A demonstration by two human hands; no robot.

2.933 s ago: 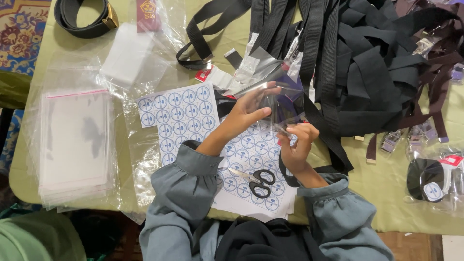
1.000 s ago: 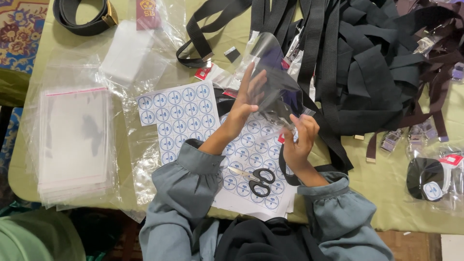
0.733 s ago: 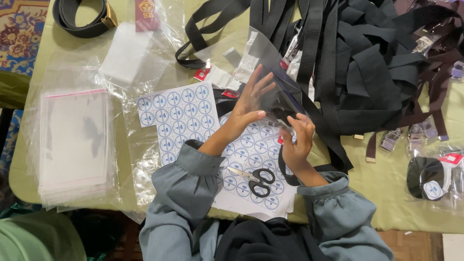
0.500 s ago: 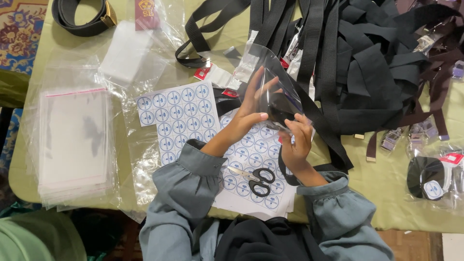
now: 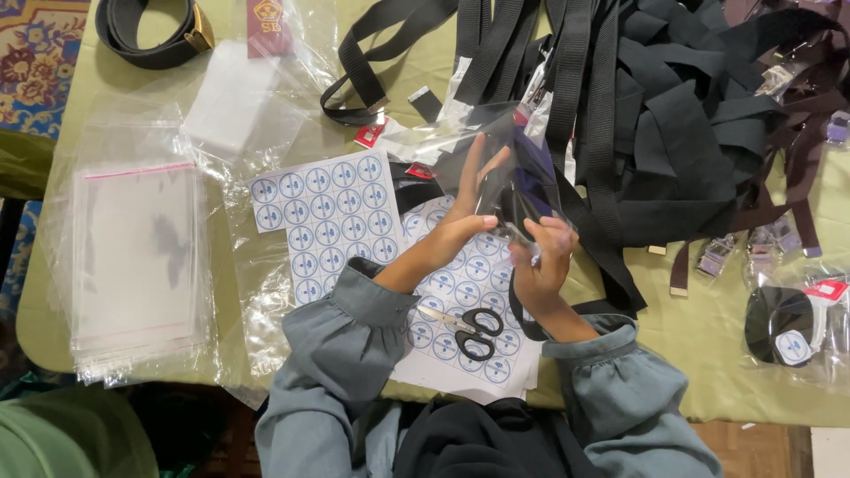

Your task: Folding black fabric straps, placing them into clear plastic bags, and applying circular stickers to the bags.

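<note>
My left hand [image 5: 467, 205] and my right hand [image 5: 542, 257] hold a clear plastic bag [image 5: 485, 149] with a rolled black belt [image 5: 522, 195] inside it, just above the table. The left hand's fingers spread against the bag's side. The right hand pinches the bag's lower edge. Under my forearms lie sheets of round blue-and-white stickers [image 5: 329, 221]. Black-handled scissors [image 5: 469, 324] rest on the lower sticker sheet, between my wrists.
A heap of black belts [image 5: 673, 106] fills the far right of the green table [image 5: 708, 354]. A stack of clear bags [image 5: 133, 257] lies at the left. A bagged rolled belt [image 5: 788, 326] sits at the right edge. A coiled belt [image 5: 150, 35] lies at the far left corner.
The bag with the belt has been lifted and turned between both hands. My left hand's fingers have opened out against the bag, and my right hand has shifted its pinch along the lower edge.
</note>
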